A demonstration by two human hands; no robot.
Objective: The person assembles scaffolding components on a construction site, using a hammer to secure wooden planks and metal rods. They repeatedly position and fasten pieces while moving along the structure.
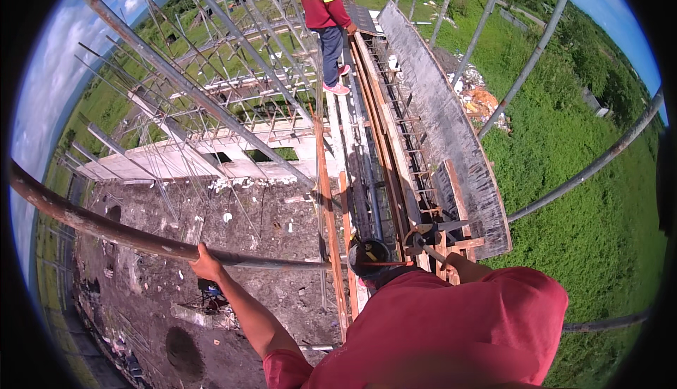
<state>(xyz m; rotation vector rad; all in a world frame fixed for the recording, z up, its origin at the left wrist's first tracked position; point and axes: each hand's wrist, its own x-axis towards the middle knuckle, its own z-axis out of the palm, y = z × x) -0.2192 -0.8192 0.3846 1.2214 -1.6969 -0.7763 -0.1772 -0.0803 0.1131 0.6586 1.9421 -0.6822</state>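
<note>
My left hand [206, 262] is closed around a long rusty scaffold pipe [120, 232] that crosses at the left. Low at the right, my right hand [455, 263] grips the handle of a hammer-like tool [432, 253]; its dark head is hard to make out against the boards. Beside that tool is wooden formwork [462, 243] with short timber pieces. A round black container [369, 253] with a yellow item in it sits just in front of my body, between my hands.
A co-worker [323, 8] in a red top stands farther along the narrow planks, one hand on the long boards [374, 100]. A large grey panel [444, 107] leans outward at the right. Slanting poles [539, 47] flank both sides. Bare ground [268, 227] lies far below.
</note>
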